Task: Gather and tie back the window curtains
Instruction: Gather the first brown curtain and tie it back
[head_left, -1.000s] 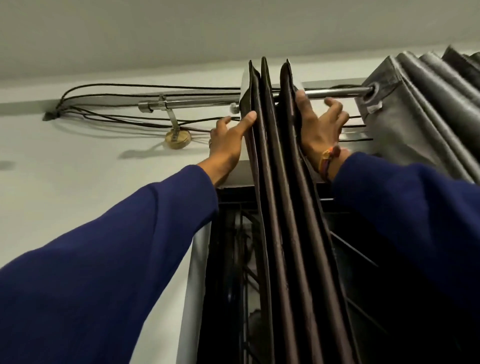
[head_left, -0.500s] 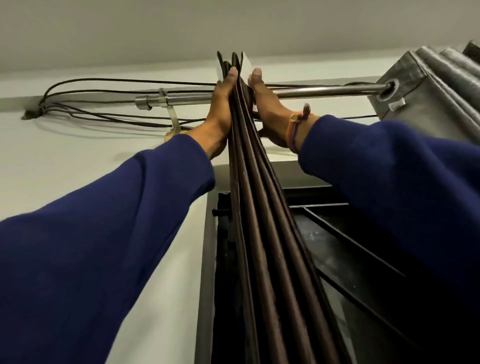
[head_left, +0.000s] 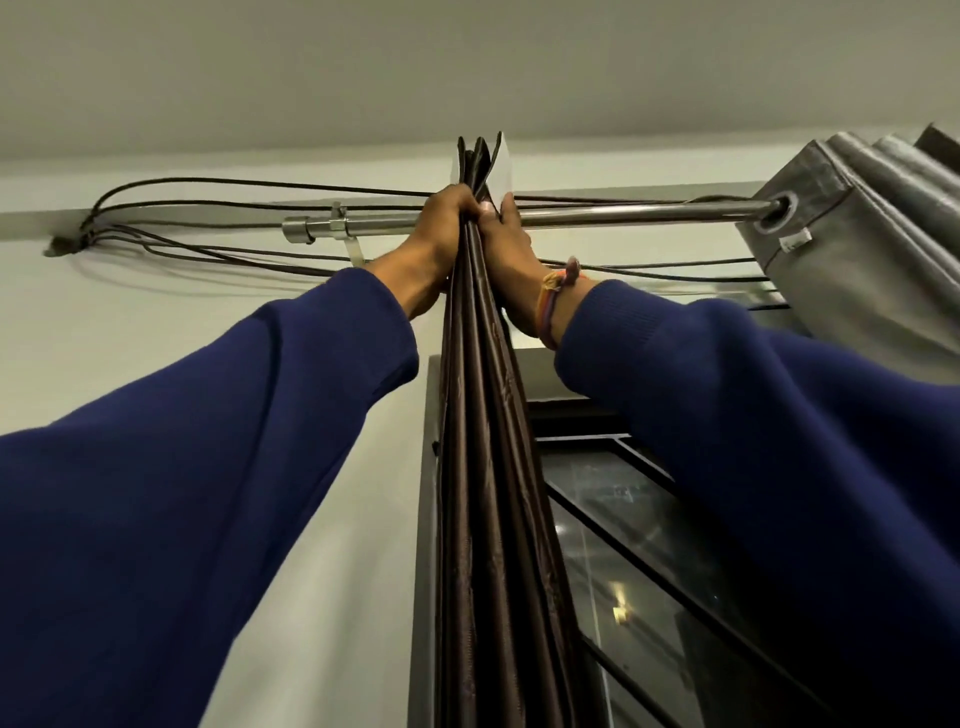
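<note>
Curtain (head_left: 488, 467) folds, dark brown, hang pressed into one narrow bundle whose long axis runs straight up and down, top edges poking above the rod (head_left: 623, 214) near the ceiling. Going left to right: cables (head_left: 208, 249) loop along the wall, then the left hand (head_left: 441, 234) curls its fingers round the bundle, the right hand (head_left: 511, 244) presses flat against its other side, and a grey curtain (head_left: 857, 249) bunches at the rod's far end.
</note>
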